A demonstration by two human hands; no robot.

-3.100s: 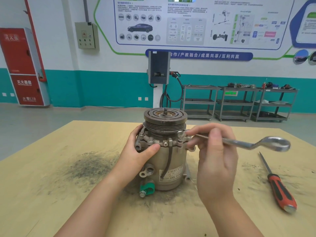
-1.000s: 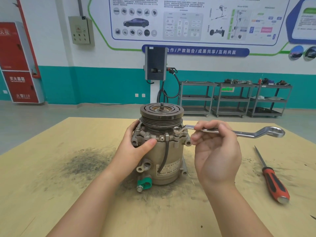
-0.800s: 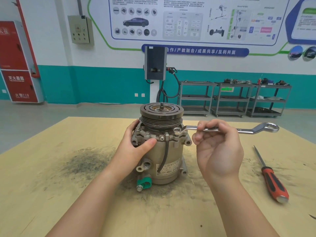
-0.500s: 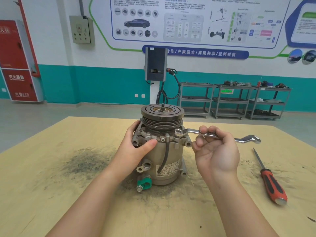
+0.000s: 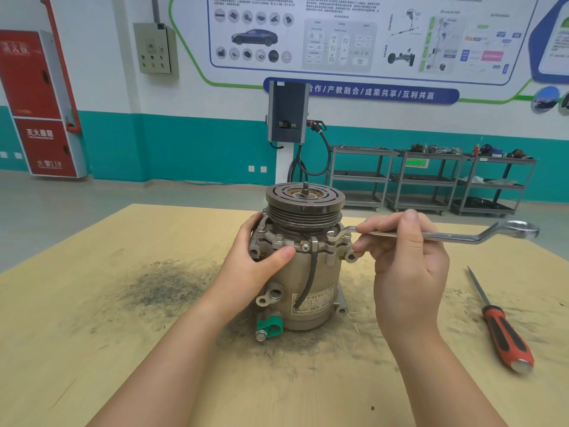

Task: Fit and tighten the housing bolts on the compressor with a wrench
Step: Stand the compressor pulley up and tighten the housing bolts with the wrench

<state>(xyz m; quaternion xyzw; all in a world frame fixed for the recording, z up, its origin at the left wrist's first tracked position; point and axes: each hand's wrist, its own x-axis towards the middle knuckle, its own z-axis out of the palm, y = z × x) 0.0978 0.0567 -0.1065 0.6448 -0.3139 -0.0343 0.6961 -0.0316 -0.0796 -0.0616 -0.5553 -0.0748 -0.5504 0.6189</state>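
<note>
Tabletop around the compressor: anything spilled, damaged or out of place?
A dark, gritty smear stains the table left of the compressor and spreads under its base, like filings or grime. The screwdriver lies loose at right. The wrench sits on a bolt; nothing looks broken.

The compressor (image 5: pixel 308 282) had a dull, cast-metal body, matt and grimy, with a darker, rust-tinged pulley (image 5: pixel 304 198) on top. A green plastic clip (image 5: pixel 271 325) sat at its base, and a paper-like label (image 5: pixel 312 299) on its side. The wrench (image 5: pixel 443 236) was polished metal, glossy (it caught the light at its far ring). The table (image 5: pixel 92 334) was pale, matt wood, smudged with dark, gritty dust. The screwdriver (image 5: pixel 502 329) had a red-and-black handle, plastic or rubber by its look.
</note>
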